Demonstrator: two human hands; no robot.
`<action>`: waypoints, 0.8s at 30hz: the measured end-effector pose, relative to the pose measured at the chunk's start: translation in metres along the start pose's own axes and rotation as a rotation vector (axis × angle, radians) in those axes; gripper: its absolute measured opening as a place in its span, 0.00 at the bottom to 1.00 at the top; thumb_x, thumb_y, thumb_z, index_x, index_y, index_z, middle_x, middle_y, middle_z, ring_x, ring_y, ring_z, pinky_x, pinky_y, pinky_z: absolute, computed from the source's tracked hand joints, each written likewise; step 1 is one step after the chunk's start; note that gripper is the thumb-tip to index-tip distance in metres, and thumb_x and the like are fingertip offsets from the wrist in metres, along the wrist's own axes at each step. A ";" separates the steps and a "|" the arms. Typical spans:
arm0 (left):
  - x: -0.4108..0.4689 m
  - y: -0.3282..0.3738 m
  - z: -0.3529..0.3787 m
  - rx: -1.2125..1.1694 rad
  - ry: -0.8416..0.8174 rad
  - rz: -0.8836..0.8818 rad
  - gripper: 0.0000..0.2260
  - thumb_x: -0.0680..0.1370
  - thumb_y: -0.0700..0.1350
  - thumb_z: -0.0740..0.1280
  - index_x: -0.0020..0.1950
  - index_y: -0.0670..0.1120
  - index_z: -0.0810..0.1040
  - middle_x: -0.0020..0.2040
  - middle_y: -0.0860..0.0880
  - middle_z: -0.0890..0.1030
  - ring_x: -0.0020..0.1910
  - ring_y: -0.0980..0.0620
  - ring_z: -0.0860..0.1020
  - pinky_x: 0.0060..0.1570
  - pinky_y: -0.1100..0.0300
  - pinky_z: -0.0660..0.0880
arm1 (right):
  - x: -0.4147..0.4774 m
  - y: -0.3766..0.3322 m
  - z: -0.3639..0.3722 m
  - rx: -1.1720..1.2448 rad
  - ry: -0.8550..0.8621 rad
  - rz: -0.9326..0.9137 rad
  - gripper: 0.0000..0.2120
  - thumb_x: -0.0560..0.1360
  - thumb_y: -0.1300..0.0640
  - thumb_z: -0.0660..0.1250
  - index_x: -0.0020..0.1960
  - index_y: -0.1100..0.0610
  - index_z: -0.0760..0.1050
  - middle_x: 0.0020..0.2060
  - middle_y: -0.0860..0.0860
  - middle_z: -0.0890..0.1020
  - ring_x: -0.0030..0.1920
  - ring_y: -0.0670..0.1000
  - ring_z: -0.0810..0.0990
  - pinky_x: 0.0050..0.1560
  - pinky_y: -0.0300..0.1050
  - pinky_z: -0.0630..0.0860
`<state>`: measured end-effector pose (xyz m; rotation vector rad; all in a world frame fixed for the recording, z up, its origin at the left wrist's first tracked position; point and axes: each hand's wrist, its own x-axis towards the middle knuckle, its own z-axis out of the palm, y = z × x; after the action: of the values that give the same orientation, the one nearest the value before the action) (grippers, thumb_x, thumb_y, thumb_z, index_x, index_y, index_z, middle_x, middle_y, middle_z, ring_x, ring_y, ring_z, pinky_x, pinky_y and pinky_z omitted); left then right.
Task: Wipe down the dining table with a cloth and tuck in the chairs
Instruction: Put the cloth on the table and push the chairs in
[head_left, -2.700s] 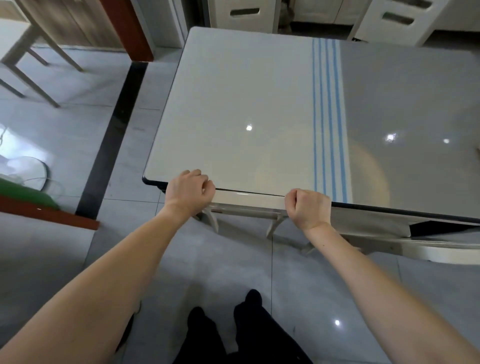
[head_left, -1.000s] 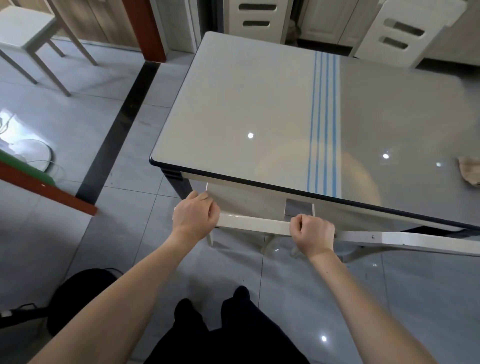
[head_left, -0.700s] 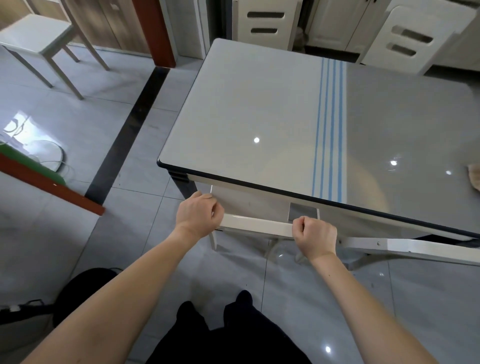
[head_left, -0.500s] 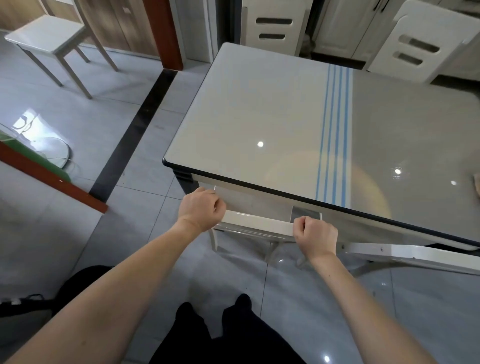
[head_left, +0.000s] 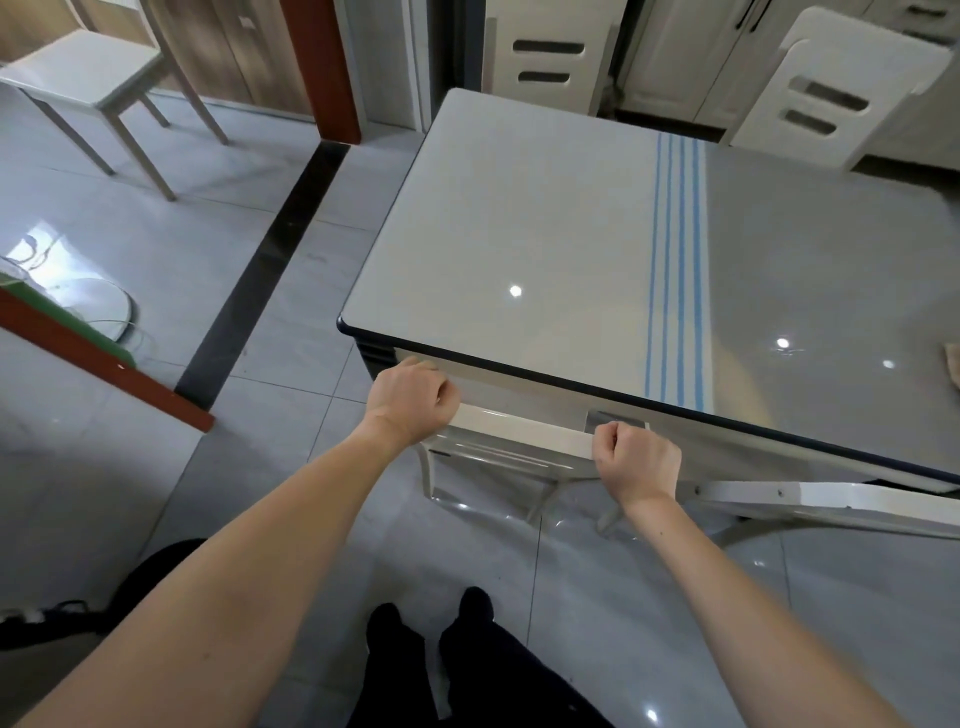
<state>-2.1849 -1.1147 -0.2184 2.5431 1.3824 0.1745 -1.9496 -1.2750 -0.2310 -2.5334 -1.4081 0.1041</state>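
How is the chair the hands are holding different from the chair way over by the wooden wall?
The held chair sits mostly under the table, so only its top rail and some legs show; the far chair stands alone on open floor, seat in full view. The left hand and right hand grip the held chair; nobody touches the far chair. Both look pale.
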 end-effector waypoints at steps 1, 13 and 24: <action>-0.003 0.000 0.000 0.000 -0.001 0.001 0.14 0.76 0.46 0.58 0.31 0.45 0.68 0.34 0.52 0.71 0.41 0.48 0.72 0.34 0.58 0.64 | -0.001 0.002 0.000 -0.002 -0.004 0.007 0.21 0.70 0.49 0.42 0.27 0.56 0.65 0.21 0.50 0.66 0.27 0.57 0.67 0.28 0.40 0.56; -0.032 -0.019 -0.014 -0.352 -0.097 -0.030 0.11 0.78 0.42 0.59 0.46 0.42 0.80 0.45 0.49 0.77 0.44 0.51 0.74 0.43 0.56 0.71 | -0.012 0.002 -0.015 0.321 0.015 -0.108 0.09 0.76 0.53 0.61 0.40 0.53 0.77 0.35 0.49 0.80 0.40 0.54 0.77 0.40 0.46 0.73; -0.242 -0.060 0.055 -1.012 0.173 -0.945 0.06 0.77 0.42 0.64 0.45 0.45 0.80 0.41 0.44 0.81 0.42 0.49 0.78 0.41 0.62 0.73 | -0.079 -0.055 0.043 0.612 -0.502 -0.319 0.07 0.77 0.61 0.67 0.52 0.52 0.78 0.44 0.46 0.82 0.44 0.41 0.80 0.47 0.30 0.73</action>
<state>-2.3537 -1.2944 -0.2846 0.9745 1.7594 0.6889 -2.0446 -1.3065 -0.2632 -1.8208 -1.6061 0.9997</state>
